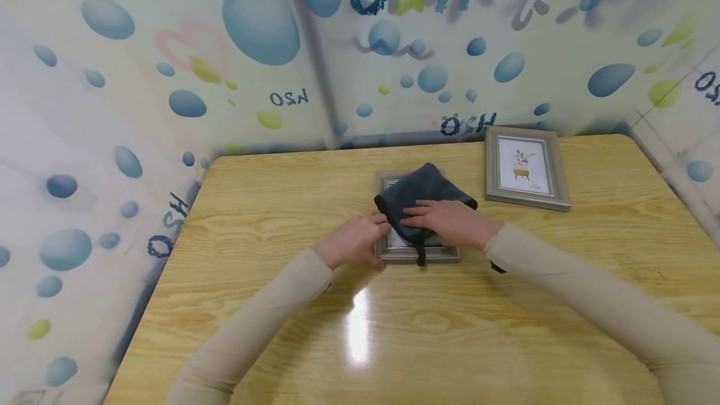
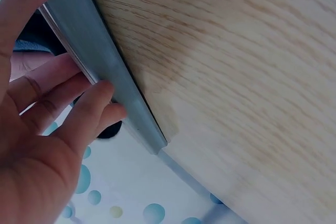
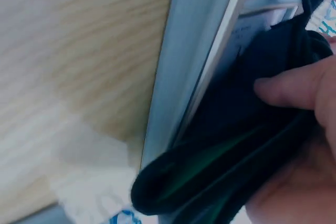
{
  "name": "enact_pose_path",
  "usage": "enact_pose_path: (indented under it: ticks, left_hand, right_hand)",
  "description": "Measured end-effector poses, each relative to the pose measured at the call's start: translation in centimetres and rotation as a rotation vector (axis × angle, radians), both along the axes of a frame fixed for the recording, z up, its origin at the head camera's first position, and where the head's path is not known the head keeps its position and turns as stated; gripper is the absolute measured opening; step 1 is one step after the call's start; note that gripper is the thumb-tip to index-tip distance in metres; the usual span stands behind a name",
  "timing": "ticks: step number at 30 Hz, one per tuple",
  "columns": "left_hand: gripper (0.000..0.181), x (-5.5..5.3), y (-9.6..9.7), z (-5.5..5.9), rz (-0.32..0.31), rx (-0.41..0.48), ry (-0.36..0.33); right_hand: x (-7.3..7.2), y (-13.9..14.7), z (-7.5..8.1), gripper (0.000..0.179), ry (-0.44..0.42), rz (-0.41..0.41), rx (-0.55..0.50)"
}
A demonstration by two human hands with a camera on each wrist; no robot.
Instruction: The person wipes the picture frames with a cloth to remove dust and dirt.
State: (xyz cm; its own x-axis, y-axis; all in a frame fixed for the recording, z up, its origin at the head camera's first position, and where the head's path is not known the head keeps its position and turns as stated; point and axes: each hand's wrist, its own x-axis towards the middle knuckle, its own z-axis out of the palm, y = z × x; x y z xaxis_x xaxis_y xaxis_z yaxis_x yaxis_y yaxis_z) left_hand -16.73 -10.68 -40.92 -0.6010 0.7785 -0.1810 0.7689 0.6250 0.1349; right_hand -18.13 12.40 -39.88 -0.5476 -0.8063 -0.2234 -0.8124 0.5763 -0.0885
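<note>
A grey picture frame [image 1: 417, 257] lies on the wooden table, largely covered by a dark blue-grey cloth [image 1: 424, 185] with black edging and a short strap. My left hand [image 1: 354, 239] grips the frame's left side, thumb at the near corner. In the left wrist view, several fingertips meet the frame's grey edge [image 2: 107, 51]. Spread over the cloth, my right hand [image 1: 450, 220] presses it against the frame with fairly straight fingers. The right wrist view shows the thumb resting on the dark cloth [image 3: 247, 98], whose folded edge hangs over the frame border [image 3: 181, 61].
A second grey picture frame [image 1: 525, 195], holding a plant drawing, lies at the back right of the table [image 1: 270, 205]. Behind the table stands a wall [image 1: 349, 80] patterned with blue and green drops and lettering.
</note>
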Motion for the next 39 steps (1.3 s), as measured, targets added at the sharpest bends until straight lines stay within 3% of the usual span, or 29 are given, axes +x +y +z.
enact_pose_path:
  ticks: [10, 19, 27, 31, 34, 39]
  left_hand:
    - [0.055, 0.3, 0.1, -0.1, 0.027, -0.016, -0.003]
    - [0.055, 0.0, -0.2, -0.2, 0.005, -0.002, 0.018]
    - [0.055, -0.1, -0.3, -0.1, 0.015, 0.023, -0.019]
    - [0.055, -0.1, -0.2, -0.1, 0.025, 0.02, -0.027]
    - [0.055, -0.1, -0.2, -0.1, 0.024, 0.017, -0.021]
    - [0.055, -0.1, -0.1, -0.2, 0.02, 0.024, 0.001]
  right_hand:
    - [0.5, 2.6, 1.1, 0.05, 0.075, -0.086, 0.04]
    - [0.3, 0.5, 0.1, 0.057, 0.006, -0.068, -0.062]
    - [-0.1, -1.5, -0.4, 0.058, -0.037, -0.042, -0.147]
    - [-0.1, -1.2, -0.4, 0.059, -0.052, -0.024, -0.115]
    - [0.3, -0.6, -0.2, 0.058, -0.009, -0.007, -0.066]
    - [1.2, 1.0, 0.1, 0.057, 0.071, -0.052, 0.006]
